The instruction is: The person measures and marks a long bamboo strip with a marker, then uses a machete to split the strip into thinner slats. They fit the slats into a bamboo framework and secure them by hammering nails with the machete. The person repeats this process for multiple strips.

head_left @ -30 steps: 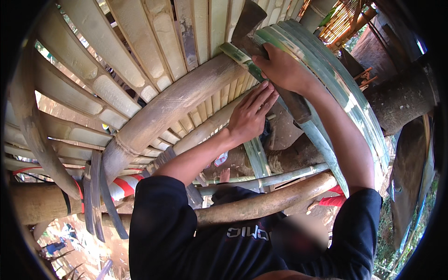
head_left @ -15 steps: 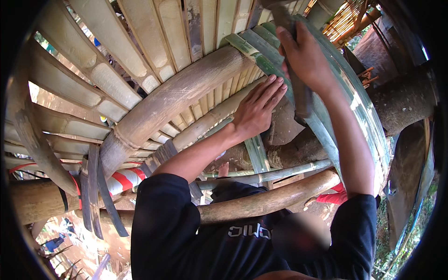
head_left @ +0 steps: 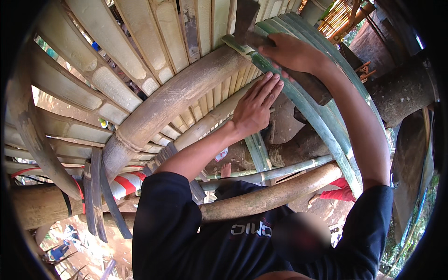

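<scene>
My right hand point(head_left: 296, 53) is closed around the middle of a dark, broad-bladed chopping tool point(head_left: 246, 21). The blade end points up and away, over pale slats; a brown end comes out below my wrist. Beneath it runs a long green bamboo strip point(head_left: 303, 105), slanting from the thick bamboo pole toward my right elbow. My left hand point(head_left: 255, 102) lies on the strip's near edge with fingers stretched out side by side, its thumb hidden. Both hands are close together near the strip's far end. More green bamboo strips point(head_left: 343, 88) lie beside it on the right.
A thick curved bamboo pole point(head_left: 177, 93) crosses under flattened bamboo slats point(head_left: 130, 42). Another bamboo pole point(head_left: 270, 196) passes in front of my chest. Dark split pieces point(head_left: 95, 196) hang at left near red-and-white wrapping point(head_left: 126, 182). A dark log point(head_left: 403, 95) stands at right.
My right hand has shifted left and the chopping tool has swung from near upright to slanting across the strip. The strip's near end has moved toward me. My left hand has barely moved.
</scene>
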Motion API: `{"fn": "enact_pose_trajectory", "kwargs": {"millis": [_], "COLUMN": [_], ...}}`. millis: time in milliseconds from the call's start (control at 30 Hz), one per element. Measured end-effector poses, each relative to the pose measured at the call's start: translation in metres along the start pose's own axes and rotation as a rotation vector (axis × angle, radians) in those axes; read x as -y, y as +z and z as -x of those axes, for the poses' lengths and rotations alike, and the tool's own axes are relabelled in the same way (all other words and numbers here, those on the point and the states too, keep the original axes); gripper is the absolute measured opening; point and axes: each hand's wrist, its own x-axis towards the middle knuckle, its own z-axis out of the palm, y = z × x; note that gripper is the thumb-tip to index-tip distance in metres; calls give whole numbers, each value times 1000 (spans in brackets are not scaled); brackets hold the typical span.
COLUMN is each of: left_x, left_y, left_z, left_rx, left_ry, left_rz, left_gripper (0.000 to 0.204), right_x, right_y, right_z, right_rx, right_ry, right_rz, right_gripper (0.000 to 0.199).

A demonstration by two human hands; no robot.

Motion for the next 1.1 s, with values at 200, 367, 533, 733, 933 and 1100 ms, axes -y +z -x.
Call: {"fn": "enact_pose_trajectory", "kwargs": {"millis": [200,367,533,733,933,1100], "left_x": [-3,0,2,-5,-6,-32], "left_y": [2,2,-1,5,-18,-25], "left_z": [-1,5,5,-8,0,-16], "left_rx": [33,11,-19,-28,103,222], "left_ry": [-5,-1,-4,92,-3,-77], "left_rz": [1,-18,-12,20,-95,-85], "left_gripper": [72,73,72,72,78,75], "right_x": [-48,-6,-10,-17,-22,-141], "right_y": [45,12,25,0,-57,-63], "right_z": [-1,10,0,6,188,311], "right_rx": [-363,-98,-122,35,-355,-651], "right_ry": [-285,98,-66,-120,48,31], "right_rz": [293,-48,52,222,-266,269], "right_gripper": [36,42,44,47,32,47]}}
